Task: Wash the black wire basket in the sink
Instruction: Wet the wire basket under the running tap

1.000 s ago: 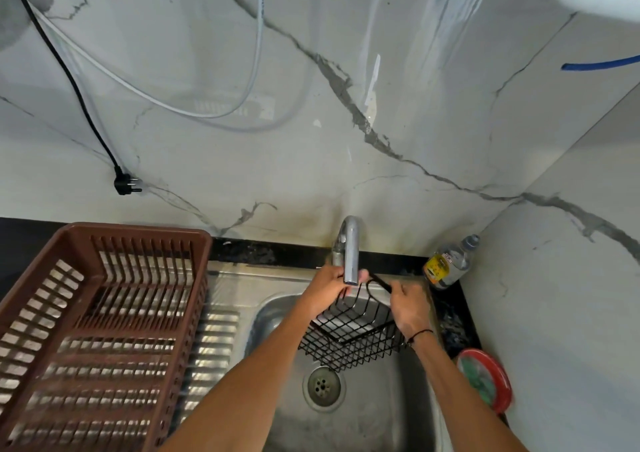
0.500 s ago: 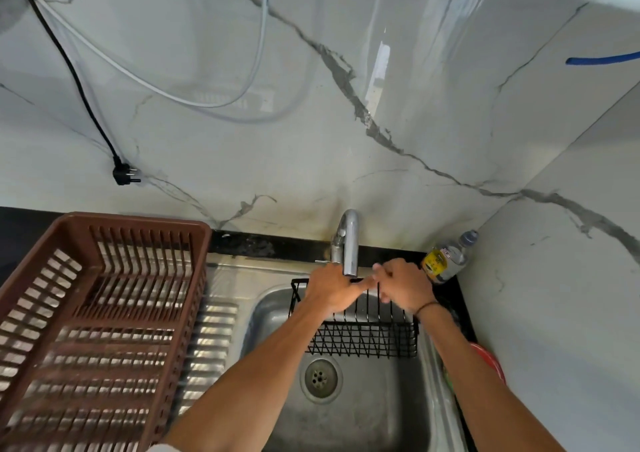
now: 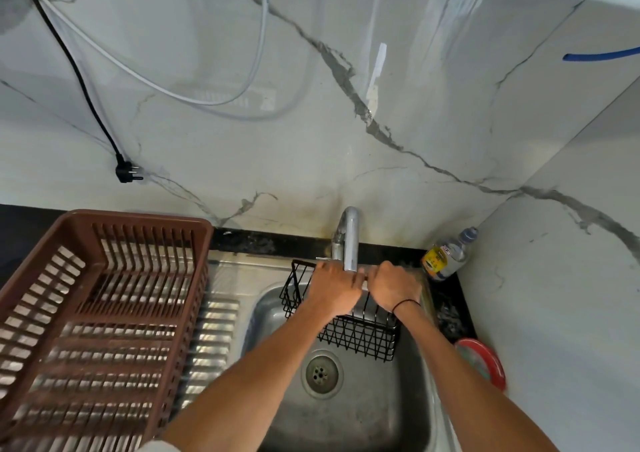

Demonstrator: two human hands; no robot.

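The black wire basket (image 3: 360, 339) hangs over the steel sink (image 3: 349, 413), just under the tap (image 3: 349, 240). My left hand (image 3: 332, 289) and my right hand (image 3: 393, 287) sit side by side on the basket's top, fingers curled over its upper wires. Both hands hide the middle of the basket; its left end and front lattice show. The drain (image 3: 321, 373) lies below the basket. I cannot tell whether water runs from the tap.
A brown plastic dish rack (image 3: 86, 330) fills the draining board on the left. A clear bottle with a yellow label (image 3: 446, 256) leans in the back right corner. A red-rimmed round object (image 3: 483, 361) lies right of the sink. A black plug (image 3: 126, 172) dangles on the wall.
The basket has turned from tilted to level and shifted up under the tap. Both hands have come together on its top.
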